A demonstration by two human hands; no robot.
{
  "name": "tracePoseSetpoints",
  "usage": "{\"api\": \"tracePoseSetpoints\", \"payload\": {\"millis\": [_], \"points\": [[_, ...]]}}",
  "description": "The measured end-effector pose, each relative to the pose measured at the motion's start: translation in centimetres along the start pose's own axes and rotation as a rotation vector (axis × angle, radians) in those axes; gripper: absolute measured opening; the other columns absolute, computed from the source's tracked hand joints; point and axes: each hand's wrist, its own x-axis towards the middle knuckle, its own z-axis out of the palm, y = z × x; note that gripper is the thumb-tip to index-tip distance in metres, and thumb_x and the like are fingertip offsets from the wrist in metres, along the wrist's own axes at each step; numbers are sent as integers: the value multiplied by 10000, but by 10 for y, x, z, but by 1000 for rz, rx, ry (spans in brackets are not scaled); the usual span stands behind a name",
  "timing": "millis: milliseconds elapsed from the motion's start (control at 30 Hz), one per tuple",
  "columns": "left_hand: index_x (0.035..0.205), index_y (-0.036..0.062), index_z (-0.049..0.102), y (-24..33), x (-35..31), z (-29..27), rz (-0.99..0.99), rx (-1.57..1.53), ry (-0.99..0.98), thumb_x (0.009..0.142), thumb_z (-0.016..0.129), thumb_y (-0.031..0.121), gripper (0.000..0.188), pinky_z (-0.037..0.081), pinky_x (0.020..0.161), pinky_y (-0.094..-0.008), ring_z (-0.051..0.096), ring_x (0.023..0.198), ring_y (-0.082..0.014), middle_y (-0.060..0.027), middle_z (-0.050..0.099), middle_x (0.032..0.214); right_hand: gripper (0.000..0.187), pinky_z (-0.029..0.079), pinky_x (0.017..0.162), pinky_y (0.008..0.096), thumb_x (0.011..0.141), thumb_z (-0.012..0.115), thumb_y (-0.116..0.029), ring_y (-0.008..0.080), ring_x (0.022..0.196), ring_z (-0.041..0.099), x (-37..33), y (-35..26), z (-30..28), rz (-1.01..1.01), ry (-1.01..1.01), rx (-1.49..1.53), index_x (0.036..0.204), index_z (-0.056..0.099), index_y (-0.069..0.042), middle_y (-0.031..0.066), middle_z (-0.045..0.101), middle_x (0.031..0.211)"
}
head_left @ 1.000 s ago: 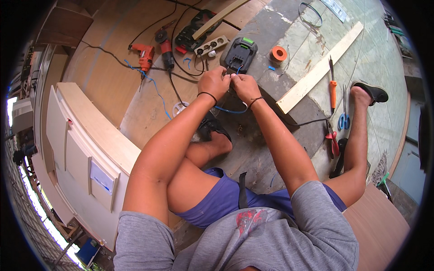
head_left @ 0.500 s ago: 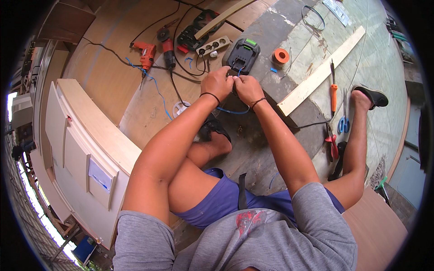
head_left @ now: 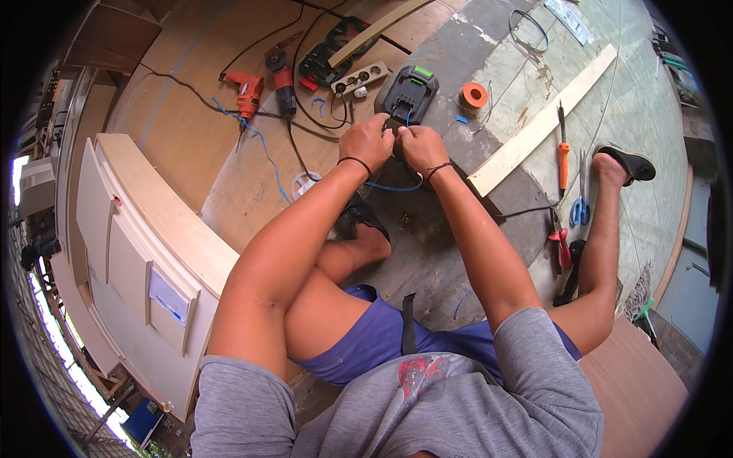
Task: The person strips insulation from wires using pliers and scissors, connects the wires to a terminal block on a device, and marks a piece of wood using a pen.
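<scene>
My left hand [head_left: 368,142] is closed, its thumb and fingertips pinched together just below a black tool battery [head_left: 410,93] with a green button. What those fingertips hold is hidden. Close beside it, my right hand [head_left: 422,150] pinches a thin blue wire [head_left: 408,117] that shows above its thumb, by the battery's terminals. The hands are slightly apart at the thumbs. Another stretch of blue wire [head_left: 393,189] loops below the two wrists. A dark object lies partly hidden between and beneath the hands.
An orange solder spool [head_left: 474,95], a wooden strip [head_left: 546,122], an orange-handled soldering iron [head_left: 563,162], blue scissors [head_left: 580,210] and red pliers [head_left: 562,248] lie to the right. Left are an orange drill [head_left: 246,93], an angle grinder [head_left: 283,82] and a power strip [head_left: 362,77].
My right hand has shifted slightly to the right, so a small gap now shows between the thumbs. My left hand stays nearly in place.
</scene>
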Motion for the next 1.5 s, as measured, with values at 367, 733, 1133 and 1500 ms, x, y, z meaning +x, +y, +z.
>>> {"api": "tracePoseSetpoints", "payload": {"millis": [367,733,1133,1500], "points": [[1099,144,652,-3,2,3,-24,32,-49,800,590,270,330,513,704,-458,641,790,-367,-164,669,800,394,468,774,474,885,490,-344,435,851,604,9,4,1,-1,26,-10,828,679,-3,267,634,858],[1072,150,667,-7,6,6,0,35,-33,798,594,264,306,511,683,-451,637,772,-355,-149,665,778,409,475,751,467,877,497,-349,436,829,613,17,9,3,58,-27,68,820,677,15,268,635,828],[1077,132,670,-6,7,5,36,47,-24,792,601,277,327,512,689,-442,637,766,-355,-157,662,781,415,476,767,462,869,496,-345,434,849,618,22,12,2,60,-63,43,840,677,27,277,636,853],[1068,67,660,-6,11,-6,95,3,-6,787,622,256,341,508,669,-422,642,730,-349,-178,655,764,410,484,776,424,859,526,-359,392,841,643,16,0,-1,70,-110,-3,852,684,19,255,656,878]]}}
